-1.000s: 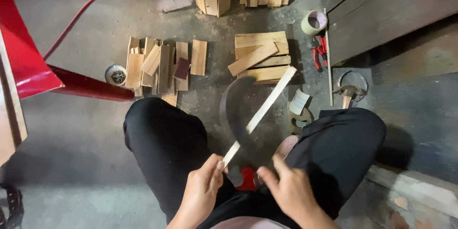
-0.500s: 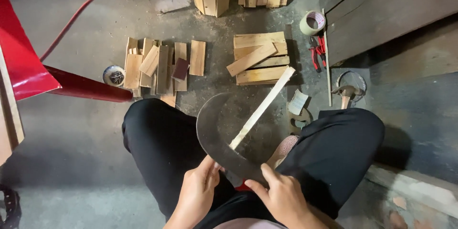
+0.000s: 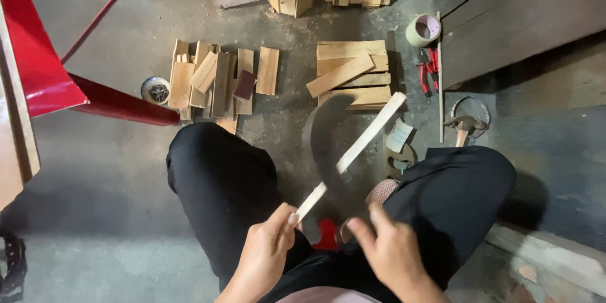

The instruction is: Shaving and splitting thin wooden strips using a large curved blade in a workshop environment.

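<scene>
Left hand (image 3: pixel 265 249) pinches the thin wood strip (image 3: pixel 353 151); right hand (image 3: pixel 391 252) grips a curved blade (image 3: pixel 328 151) (blurry), which could slip toward the fingers.

Plank stack (image 3: pixel 352 76) left of tape roll (image 3: pixel 423 29), pliers (image 3: pixel 428 69).

Wood planks (image 3: pixel 219 79) on concrete floor (image 3: pixel 113 214), tape roll (image 3: pixel 423 29), red pliers (image 3: pixel 429 69), red frame (image 3: pixel 44 76), hammer (image 3: pixel 466 127)

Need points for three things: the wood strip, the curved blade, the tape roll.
wood strip (image 3: pixel 360 142): head view, middle of its length.
curved blade (image 3: pixel 323 139): head view, broad dark part left of the strip.
tape roll (image 3: pixel 423 30): head view, its top rim, beside the red pliers.
</scene>
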